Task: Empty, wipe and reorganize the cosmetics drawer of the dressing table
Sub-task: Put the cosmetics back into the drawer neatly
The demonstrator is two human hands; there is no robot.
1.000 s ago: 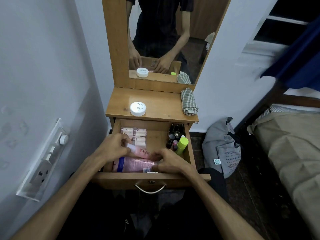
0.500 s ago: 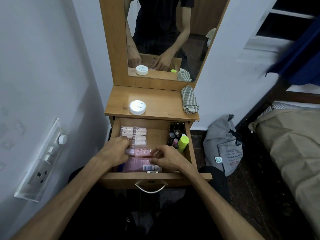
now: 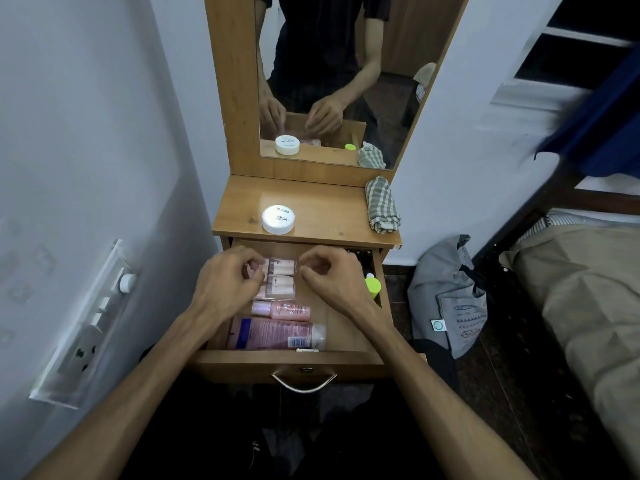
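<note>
**Wood drawer open, both hands over the small tubes**

Curved metal handle [image 3: 304, 383] sits nearest, on the front of the pulled-out drawer [image 3: 346, 360]. Just inside the front wall lies a big pink bottle [image 3: 277, 336] on its side, cap to the right; behind it a smaller pink bottle [image 3: 281, 309], also lying flat. Further in, approx. mid-drawer, are rows of small pale tubes [image 3: 281, 276].

Left hand [image 3: 227, 284] hovers at the tubes' left edge w/ fingers curled in, thumb and fingertips bunched; cannot tell if it's pinching a tube or only touching. Right hand [image 3: 337, 282] is above the drawer's right half, fingers curled toward the palm, nothing seen in it (the tubes sit between the two hands). At the right wall stands a bottle w/ lime-green cap [image 3: 373, 286], and dark small bottles [image 3: 362, 256] at the back right corner, partly hidden.

On the dressing table top [image 3: 322, 209]: white round jar [image 3: 278, 219] left of centre, checked cloth [image 3: 382, 205] bunched at the right edge. Mirror [image 3: 332, 64] behind reflects hands, jar, cloth. Grey bag [image 3: 450, 299] on the floor to the right; switch panel [image 3: 86, 323] on the left wall.
</note>
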